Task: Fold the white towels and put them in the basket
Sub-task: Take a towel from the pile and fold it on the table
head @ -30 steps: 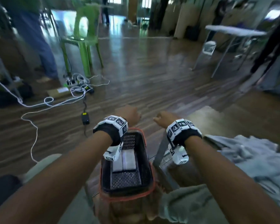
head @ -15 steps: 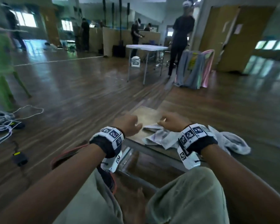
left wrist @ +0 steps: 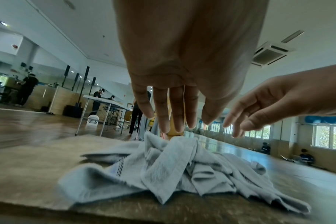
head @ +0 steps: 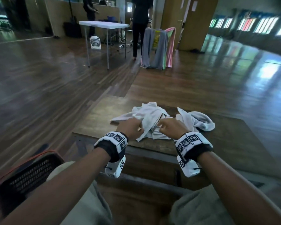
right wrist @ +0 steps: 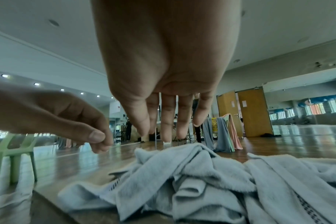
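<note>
Two crumpled white towels are seen on the tabletop [head: 94, 127]: a nearer heap [head: 146, 117] directly ahead of the hands, and a second towel [head: 199, 120] touching it on its right side. The basket [head: 28, 174] stands low at the person's left, well apart from the heap; its contents are not shown.

The left hand [head: 131, 129] is held just above the near edge of the heap, fingers [left wrist: 163, 112] extended downward with tips close over a raised fold. In the right wrist view its thumb and forefinger appear pressed together, but no cloth is seen between them. The right hand [head: 170, 127] hangs likewise, fingers [right wrist: 167, 121] relaxed and pointing down; nothing is held. Neither grip is judged to have closed on fabric.

Risks noted:
- The layers are tangled and overlapping. Two towels could be lifted together if a fold is pinched rather than a free corner.
- The near hem lies at the tabletop edge, so a careless pull could drag cloth off it.
- If mismatched corners are taken, a skewed fold is to be expected.
- The basket lies out of the line of sight during folding, so a towel could be misplaced at transfer.
</note>
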Demonstrator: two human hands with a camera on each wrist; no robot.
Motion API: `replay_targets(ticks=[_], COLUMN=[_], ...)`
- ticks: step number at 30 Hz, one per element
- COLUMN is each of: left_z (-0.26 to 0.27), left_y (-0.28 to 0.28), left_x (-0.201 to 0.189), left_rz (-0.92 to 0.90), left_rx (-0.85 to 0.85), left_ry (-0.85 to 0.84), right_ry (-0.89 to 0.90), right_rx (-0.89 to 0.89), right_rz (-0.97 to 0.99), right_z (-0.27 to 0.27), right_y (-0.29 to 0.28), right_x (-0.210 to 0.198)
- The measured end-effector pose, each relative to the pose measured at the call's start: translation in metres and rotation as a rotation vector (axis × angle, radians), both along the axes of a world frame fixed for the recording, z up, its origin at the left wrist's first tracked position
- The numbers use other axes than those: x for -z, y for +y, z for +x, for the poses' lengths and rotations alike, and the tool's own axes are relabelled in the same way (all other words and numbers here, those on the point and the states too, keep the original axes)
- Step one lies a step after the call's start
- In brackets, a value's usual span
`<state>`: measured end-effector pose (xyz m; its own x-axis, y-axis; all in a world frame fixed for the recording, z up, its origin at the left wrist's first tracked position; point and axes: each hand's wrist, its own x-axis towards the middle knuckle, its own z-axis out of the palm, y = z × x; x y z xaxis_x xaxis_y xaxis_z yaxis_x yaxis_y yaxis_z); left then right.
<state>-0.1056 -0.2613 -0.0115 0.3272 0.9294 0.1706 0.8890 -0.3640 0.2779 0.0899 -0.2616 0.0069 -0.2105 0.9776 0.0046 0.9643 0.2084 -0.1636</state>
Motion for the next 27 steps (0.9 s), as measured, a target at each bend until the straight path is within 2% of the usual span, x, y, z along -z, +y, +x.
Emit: replay_targets(ticks=[7,11,14,21,25,27], left_z=[-0.001,-0.010,-0.006,-0.002,-0.006,-0.008], left_y=[0.043,0.056,0.057,0.060,0.057,0.058], left_x=[0.072,0.102,0.113,0.117,0.105,0.093], left_rz=[-0.079,-0.121,-0.076,0.089,0.165,0.187], left_rx=[-0.088,-0.099,-0.117,-0.142,-0.077,-0.040], left_ry=[0.168,0.194,0.166,0.106,0.055,-0.033], right_ry=[-0.094,-0.278,-0.391,-0.343,-0.235,-0.149], right_rx=[-0.216,-0.332,-0.339,-0.286,-0.253,-0.234], right_rz=[0.107,0.148,0.156,0.315,0.337,0.304], right_z=[-0.017,-0.032,-0.036,-0.038,-0.036,-0.034], right_y=[0.031,0.046,0.058,0.074,0.073,0.070], right_x=[0.052,0.083,0.100,0.113,0.109,0.098])
